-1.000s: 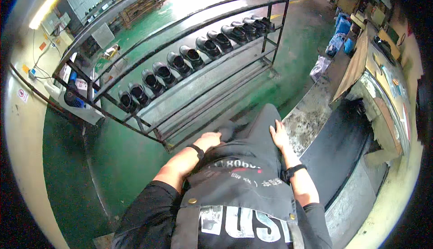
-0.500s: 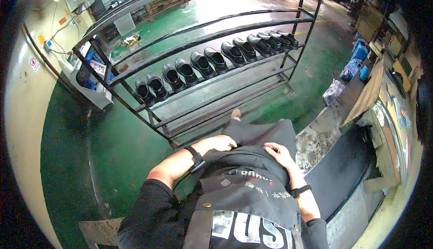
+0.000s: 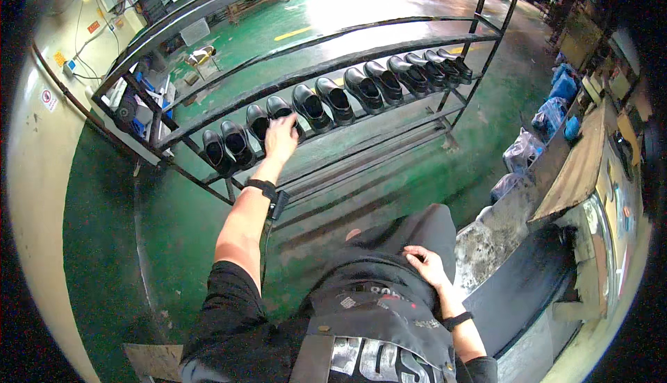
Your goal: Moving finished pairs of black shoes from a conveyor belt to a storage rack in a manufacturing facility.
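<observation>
- The left hand (image 3: 281, 138) was stretched out far ahead to the metal rack (image 3: 229, 109), its fingers loosely spread and lying on a black shoe (image 3: 279, 110) in the row; whether they gripped the shoe could not be told.
- That shoe stood on the rack's middle shelf, toward the left end of the row, just right of another black shoe (image 3: 257, 120) and left of a taller black shoe (image 3: 306, 104).
- Two more shoes (image 3: 226, 145) sat at the near-left end of the shelf, and the row ran on to the far right, ending in a tight cluster of shoes (image 3: 445, 67).
- A black wristband (image 3: 262, 188) circled the left wrist.
- The right hand (image 3: 425, 265) rested near the body on the dark trouser leg (image 3: 410, 234), fingers curled slightly and loose, holding nothing.
- A dark watch (image 3: 455, 320) sat on the right wrist.
- The rack stood on a green floor (image 3: 174, 216), wet-looking and shiny.
- To the right, blue bags (image 3: 552, 112) lay beside a wooden workbench (image 3: 580, 168).
- At the far left, a pale wall (image 3: 38, 140) carried cables and a lamp.
</observation>
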`<control>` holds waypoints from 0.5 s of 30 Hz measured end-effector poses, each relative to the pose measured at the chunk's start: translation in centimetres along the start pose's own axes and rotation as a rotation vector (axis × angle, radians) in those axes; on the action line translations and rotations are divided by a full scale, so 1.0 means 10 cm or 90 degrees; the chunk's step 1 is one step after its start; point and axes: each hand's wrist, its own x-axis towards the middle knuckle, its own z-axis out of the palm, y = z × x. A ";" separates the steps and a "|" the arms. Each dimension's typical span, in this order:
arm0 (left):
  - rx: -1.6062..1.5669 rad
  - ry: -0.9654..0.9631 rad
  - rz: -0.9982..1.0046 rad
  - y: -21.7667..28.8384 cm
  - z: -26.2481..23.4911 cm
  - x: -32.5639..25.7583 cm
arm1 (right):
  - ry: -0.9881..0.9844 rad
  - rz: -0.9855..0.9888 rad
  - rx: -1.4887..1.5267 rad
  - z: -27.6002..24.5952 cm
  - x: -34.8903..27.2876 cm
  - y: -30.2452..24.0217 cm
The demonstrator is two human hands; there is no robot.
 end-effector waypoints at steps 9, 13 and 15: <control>0.364 -0.097 -0.191 -1.01 -0.57 0.70 | -0.054 0.067 -0.057 -0.06 0.13 -0.14; 0.457 -0.215 -0.122 -1.08 -0.57 0.91 | 0.023 0.083 -0.029 -0.08 0.11 -0.12; 0.467 -0.227 -0.109 -1.12 -0.60 0.98 | 0.038 0.097 -0.012 -0.11 0.14 -0.11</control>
